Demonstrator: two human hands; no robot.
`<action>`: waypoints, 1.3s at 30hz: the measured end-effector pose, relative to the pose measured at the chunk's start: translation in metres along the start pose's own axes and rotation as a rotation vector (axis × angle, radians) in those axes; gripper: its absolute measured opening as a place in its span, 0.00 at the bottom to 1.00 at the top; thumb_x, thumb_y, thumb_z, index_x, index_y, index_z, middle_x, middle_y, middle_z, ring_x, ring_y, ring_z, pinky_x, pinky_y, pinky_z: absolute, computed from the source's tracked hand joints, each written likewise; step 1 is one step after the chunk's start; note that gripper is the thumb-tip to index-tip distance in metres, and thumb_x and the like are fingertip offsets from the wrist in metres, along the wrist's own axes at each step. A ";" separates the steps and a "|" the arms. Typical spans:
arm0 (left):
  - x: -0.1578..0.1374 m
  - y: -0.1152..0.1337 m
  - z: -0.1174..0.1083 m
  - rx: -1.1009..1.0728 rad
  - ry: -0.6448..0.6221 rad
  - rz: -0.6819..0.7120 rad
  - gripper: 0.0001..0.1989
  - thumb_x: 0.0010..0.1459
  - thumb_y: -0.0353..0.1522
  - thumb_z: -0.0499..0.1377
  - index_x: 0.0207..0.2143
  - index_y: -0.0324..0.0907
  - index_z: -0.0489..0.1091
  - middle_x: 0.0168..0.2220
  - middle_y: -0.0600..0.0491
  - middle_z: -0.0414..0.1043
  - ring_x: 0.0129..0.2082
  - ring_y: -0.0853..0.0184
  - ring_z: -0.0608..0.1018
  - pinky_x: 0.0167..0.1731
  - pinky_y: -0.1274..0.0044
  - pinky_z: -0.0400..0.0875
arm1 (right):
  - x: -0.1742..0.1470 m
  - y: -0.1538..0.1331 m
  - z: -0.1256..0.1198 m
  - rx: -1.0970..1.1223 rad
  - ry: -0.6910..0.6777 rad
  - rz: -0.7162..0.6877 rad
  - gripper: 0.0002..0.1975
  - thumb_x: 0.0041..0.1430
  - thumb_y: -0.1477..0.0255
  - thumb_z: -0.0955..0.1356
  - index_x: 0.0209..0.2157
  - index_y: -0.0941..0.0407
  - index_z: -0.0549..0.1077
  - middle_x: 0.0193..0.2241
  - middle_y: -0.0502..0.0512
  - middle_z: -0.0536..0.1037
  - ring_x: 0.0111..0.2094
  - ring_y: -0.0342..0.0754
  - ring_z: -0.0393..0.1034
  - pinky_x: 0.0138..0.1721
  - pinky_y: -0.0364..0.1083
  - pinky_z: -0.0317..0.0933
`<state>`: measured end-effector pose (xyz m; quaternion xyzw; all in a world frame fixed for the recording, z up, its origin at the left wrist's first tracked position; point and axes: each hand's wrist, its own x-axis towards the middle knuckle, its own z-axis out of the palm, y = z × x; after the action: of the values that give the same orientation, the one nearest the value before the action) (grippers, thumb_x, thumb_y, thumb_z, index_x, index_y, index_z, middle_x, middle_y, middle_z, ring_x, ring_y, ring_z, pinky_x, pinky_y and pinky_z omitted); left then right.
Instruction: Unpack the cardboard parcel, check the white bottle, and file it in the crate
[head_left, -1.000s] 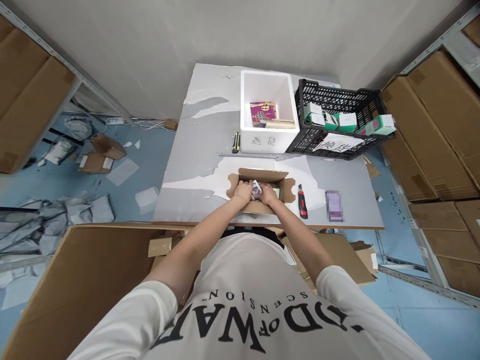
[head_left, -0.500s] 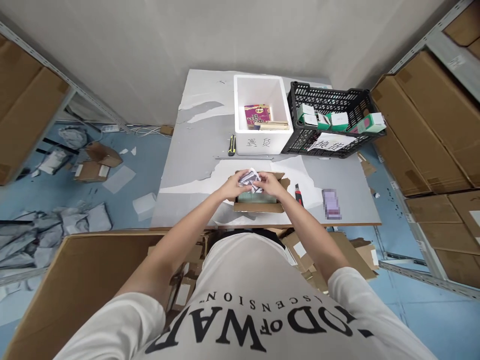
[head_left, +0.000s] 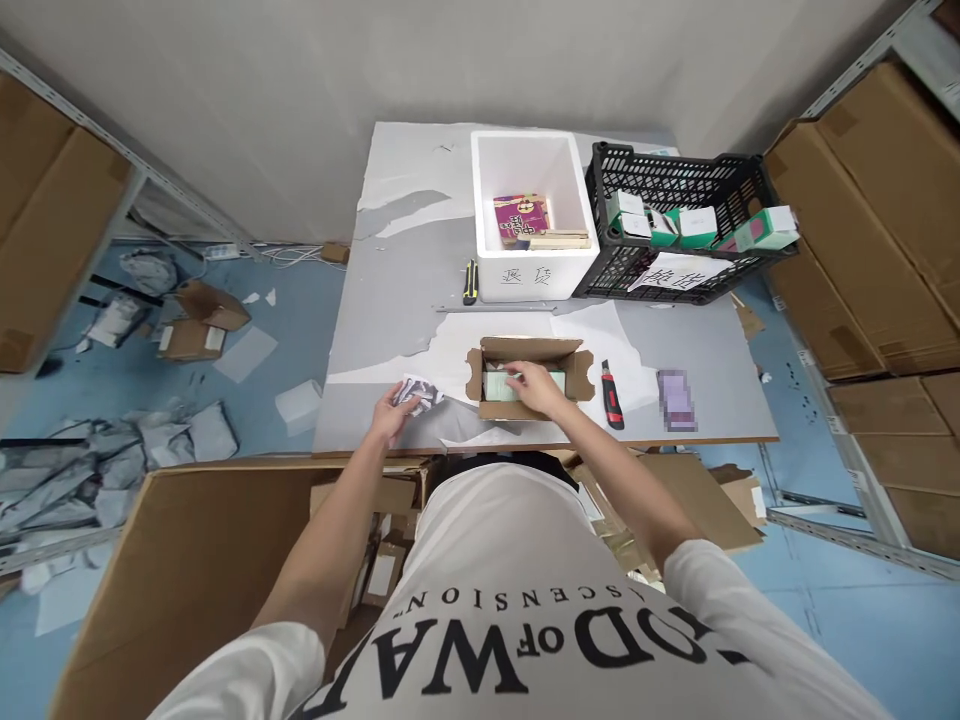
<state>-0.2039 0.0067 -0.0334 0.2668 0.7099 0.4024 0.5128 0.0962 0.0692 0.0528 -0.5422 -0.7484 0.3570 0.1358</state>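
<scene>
In the head view, the left hand pinches one crumpled paper near the tabletop's front-left corner. The right hand curls over one green box, partly hiding it, in one carton near the front edge; whether it grips, I cannot tell. Two knives lie apart. A pixelated item near the front-right corner is unreadable.

"What sort of place is this?"
"A storeroom with a work table: cartons on metal racks, an open box beside a cutter, grey bags heaped on the blue floor."
</scene>
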 end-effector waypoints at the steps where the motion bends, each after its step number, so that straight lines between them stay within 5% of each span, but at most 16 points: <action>1: 0.003 -0.010 0.006 0.096 -0.006 -0.002 0.37 0.46 0.38 0.67 0.58 0.39 0.60 0.48 0.43 0.73 0.42 0.65 0.78 0.43 0.69 0.74 | -0.002 0.011 -0.006 -0.072 -0.017 0.057 0.17 0.61 0.74 0.64 0.51 0.57 0.72 0.47 0.59 0.77 0.45 0.50 0.72 0.50 0.48 0.63; 6: 0.013 -0.026 0.023 0.628 0.068 0.046 0.39 0.45 0.42 0.66 0.57 0.36 0.61 0.57 0.33 0.63 0.57 0.48 0.67 0.53 0.55 0.62 | -0.005 0.042 -0.021 -0.294 -0.139 0.196 0.19 0.61 0.71 0.64 0.53 0.58 0.70 0.49 0.61 0.76 0.49 0.54 0.71 0.49 0.48 0.62; 10: 0.014 -0.022 0.029 0.880 0.257 0.066 0.47 0.44 0.40 0.65 0.64 0.39 0.50 0.65 0.31 0.46 0.64 0.41 0.54 0.55 0.49 0.53 | -0.003 0.048 -0.020 -0.388 -0.189 0.175 0.19 0.61 0.71 0.64 0.53 0.58 0.70 0.51 0.62 0.74 0.51 0.54 0.69 0.50 0.48 0.60; 13: 0.006 -0.012 0.038 0.908 0.312 0.131 0.43 0.49 0.39 0.62 0.64 0.38 0.49 0.66 0.33 0.45 0.65 0.43 0.51 0.58 0.51 0.51 | 0.003 0.047 -0.019 -0.460 -0.254 0.085 0.20 0.60 0.72 0.64 0.54 0.58 0.69 0.52 0.64 0.72 0.53 0.55 0.67 0.52 0.48 0.59; 16: -0.015 0.006 0.046 0.786 0.310 0.385 0.33 0.56 0.37 0.55 0.63 0.38 0.51 0.65 0.36 0.48 0.65 0.49 0.53 0.60 0.55 0.52 | 0.015 0.036 -0.016 -0.525 -0.329 -0.082 0.25 0.58 0.75 0.66 0.58 0.55 0.65 0.55 0.63 0.68 0.56 0.56 0.63 0.54 0.51 0.58; 20: -0.054 0.036 0.061 0.779 0.012 0.981 0.25 0.57 0.39 0.55 0.56 0.41 0.61 0.59 0.40 0.61 0.60 0.55 0.63 0.58 0.62 0.57 | 0.037 0.012 0.000 -0.599 -0.461 -0.304 0.28 0.58 0.76 0.66 0.60 0.47 0.63 0.60 0.59 0.63 0.58 0.57 0.60 0.54 0.54 0.57; 23: -0.075 0.049 0.080 0.982 -0.301 1.200 0.24 0.55 0.43 0.59 0.52 0.43 0.66 0.54 0.43 0.68 0.58 0.53 0.66 0.59 0.59 0.54 | 0.050 0.001 0.015 -0.713 -0.558 -0.325 0.21 0.61 0.73 0.63 0.57 0.49 0.67 0.60 0.61 0.63 0.58 0.59 0.60 0.53 0.56 0.58; 25: -0.079 0.050 0.093 1.105 -0.362 1.190 0.23 0.55 0.42 0.59 0.52 0.43 0.66 0.51 0.43 0.71 0.57 0.53 0.67 0.59 0.56 0.50 | 0.055 0.001 0.023 -0.763 -0.575 -0.315 0.19 0.62 0.70 0.63 0.55 0.51 0.68 0.59 0.63 0.63 0.57 0.60 0.62 0.52 0.56 0.59; 30: -0.076 0.031 0.112 1.241 -0.248 1.096 0.16 0.58 0.28 0.55 0.48 0.44 0.69 0.40 0.47 0.75 0.45 0.58 0.74 0.59 0.53 0.47 | 0.061 0.011 0.031 -0.810 -0.542 -0.294 0.27 0.56 0.63 0.68 0.56 0.54 0.65 0.53 0.65 0.67 0.51 0.61 0.67 0.47 0.55 0.64; 39: -0.062 0.024 0.119 1.237 -0.145 1.199 0.12 0.57 0.23 0.51 0.29 0.41 0.73 0.25 0.51 0.74 0.29 0.66 0.75 0.60 0.57 0.50 | 0.065 0.004 0.049 -0.893 -0.493 -0.166 0.29 0.52 0.65 0.70 0.55 0.60 0.64 0.53 0.71 0.64 0.49 0.62 0.66 0.44 0.56 0.66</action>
<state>-0.0724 0.0056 0.0006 0.8524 0.5065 0.1284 0.0207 0.0459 0.1099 0.0036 -0.3858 -0.8781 0.1077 -0.2617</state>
